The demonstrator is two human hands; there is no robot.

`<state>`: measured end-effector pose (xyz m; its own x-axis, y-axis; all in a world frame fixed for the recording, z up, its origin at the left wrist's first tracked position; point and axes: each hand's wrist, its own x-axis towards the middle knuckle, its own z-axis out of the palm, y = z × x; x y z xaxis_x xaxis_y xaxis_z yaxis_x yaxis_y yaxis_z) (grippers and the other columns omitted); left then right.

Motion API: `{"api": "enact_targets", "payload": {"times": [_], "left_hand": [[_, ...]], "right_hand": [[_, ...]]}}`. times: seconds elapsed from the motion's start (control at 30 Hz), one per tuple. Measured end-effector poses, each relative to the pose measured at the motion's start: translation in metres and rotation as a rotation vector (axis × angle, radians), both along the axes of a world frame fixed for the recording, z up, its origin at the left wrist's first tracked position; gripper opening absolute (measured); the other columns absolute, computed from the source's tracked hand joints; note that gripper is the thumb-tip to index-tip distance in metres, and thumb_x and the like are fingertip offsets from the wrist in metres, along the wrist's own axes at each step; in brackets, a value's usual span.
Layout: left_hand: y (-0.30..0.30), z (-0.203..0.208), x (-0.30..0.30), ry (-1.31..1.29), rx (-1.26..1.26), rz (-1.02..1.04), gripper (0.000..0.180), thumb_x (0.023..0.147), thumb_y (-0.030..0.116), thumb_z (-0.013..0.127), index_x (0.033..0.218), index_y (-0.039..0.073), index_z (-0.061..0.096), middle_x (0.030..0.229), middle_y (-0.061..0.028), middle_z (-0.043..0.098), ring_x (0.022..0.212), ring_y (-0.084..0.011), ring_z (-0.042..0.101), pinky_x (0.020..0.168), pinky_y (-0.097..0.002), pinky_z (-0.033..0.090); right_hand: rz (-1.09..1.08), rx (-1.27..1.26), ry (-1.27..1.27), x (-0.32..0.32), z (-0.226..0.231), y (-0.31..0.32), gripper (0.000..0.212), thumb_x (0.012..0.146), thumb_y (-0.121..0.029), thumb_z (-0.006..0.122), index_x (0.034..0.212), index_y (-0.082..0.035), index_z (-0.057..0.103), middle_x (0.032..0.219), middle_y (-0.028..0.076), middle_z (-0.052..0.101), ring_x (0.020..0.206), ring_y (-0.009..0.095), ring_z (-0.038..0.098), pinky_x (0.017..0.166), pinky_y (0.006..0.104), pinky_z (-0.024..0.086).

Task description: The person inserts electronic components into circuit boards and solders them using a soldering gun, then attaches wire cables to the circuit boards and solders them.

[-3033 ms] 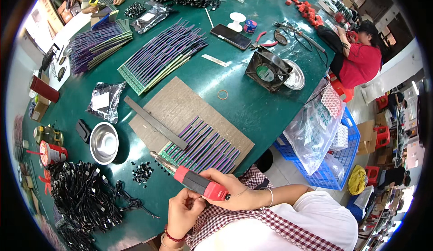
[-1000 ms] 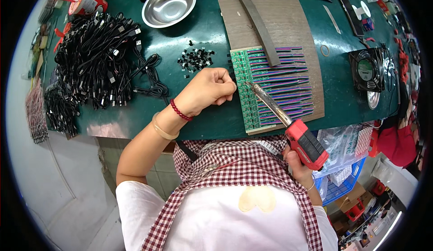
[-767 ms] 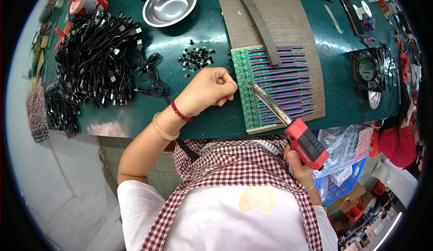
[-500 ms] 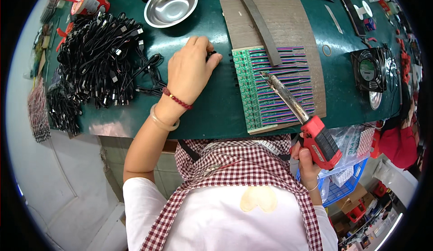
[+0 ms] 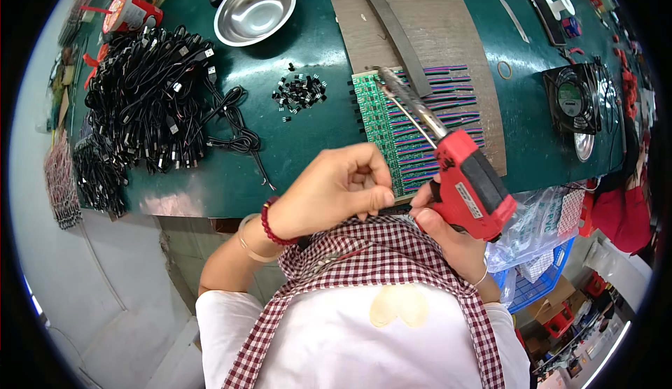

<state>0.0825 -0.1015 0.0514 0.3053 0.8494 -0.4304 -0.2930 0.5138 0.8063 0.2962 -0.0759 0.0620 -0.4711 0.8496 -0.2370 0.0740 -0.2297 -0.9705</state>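
Observation:
My right hand (image 5: 453,245) is wrapped round the grip of a red and black soldering gun (image 5: 470,186). Its metal barrel slants up to the left, the tip over the top end of a green circuit board panel (image 5: 374,109). Purple and dark wires (image 5: 448,119) run rightward from the panel in rows. Just off the panel's lower left, my left hand (image 5: 336,185) is closed in a pinch; whatever its fingers hold is hidden. Small black components with metal pins (image 5: 301,94) lie in a loose pile left of the panel.
Under the panel lies a brown board (image 5: 455,32) with a grey bar (image 5: 392,29) across it. Black USB cables (image 5: 150,102) are heaped at left. A steel bowl (image 5: 255,11) and a red cup (image 5: 131,12) stand behind; a black fan (image 5: 572,102) is at right.
My left hand has left the pile of black components and come down right, toward the panel's near end. The soldering gun has moved up and left over the panel. The view has shifted slightly.

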Motion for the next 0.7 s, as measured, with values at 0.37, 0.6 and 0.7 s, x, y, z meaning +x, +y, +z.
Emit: {"api": "enact_targets", "payload": {"times": [0.37, 0.6, 0.7], "left_hand": [[-0.016, 0.005, 0.025, 0.24, 0.074, 0.018, 0.01, 0.083, 0.004, 0.064, 0.084, -0.004, 0.058, 0.067, -0.0051, 0.062, 0.055, -0.0077, 0.056, 0.052, -0.0225, 0.048], [-0.003, -0.01, 0.007, 0.33, 0.255, -0.137, 0.001, 0.079, -0.001, 0.058, 0.078, -0.001, 0.057, 0.073, -0.0013, 0.062, 0.061, -0.0044, 0.055, 0.053, -0.019, 0.045], [0.009, -0.02, -0.01, 0.143, -0.043, -0.016, 0.004, 0.081, 0.003, 0.057, 0.077, 0.003, 0.055, 0.07, -0.0015, 0.06, 0.056, -0.003, 0.051, 0.047, -0.0176, 0.039]], "right_hand": [[0.07, 0.05, -0.215, -0.005, -0.012, -0.003, 0.02, 0.078, -0.003, 0.064, 0.096, -0.002, 0.056, 0.087, 0.006, 0.058, 0.073, 0.012, 0.058, 0.062, 0.0258, 0.046], [0.159, 0.078, -0.236, -0.004, -0.013, -0.001, 0.022, 0.079, -0.004, 0.065, 0.099, -0.002, 0.055, 0.091, 0.008, 0.059, 0.074, 0.013, 0.06, 0.065, 0.0255, 0.047], [0.098, 0.123, -0.16, 0.012, -0.02, 0.0, 0.022, 0.082, -0.007, 0.064, 0.101, 0.0, 0.055, 0.094, 0.008, 0.059, 0.075, 0.013, 0.059, 0.067, 0.0258, 0.047]]}}
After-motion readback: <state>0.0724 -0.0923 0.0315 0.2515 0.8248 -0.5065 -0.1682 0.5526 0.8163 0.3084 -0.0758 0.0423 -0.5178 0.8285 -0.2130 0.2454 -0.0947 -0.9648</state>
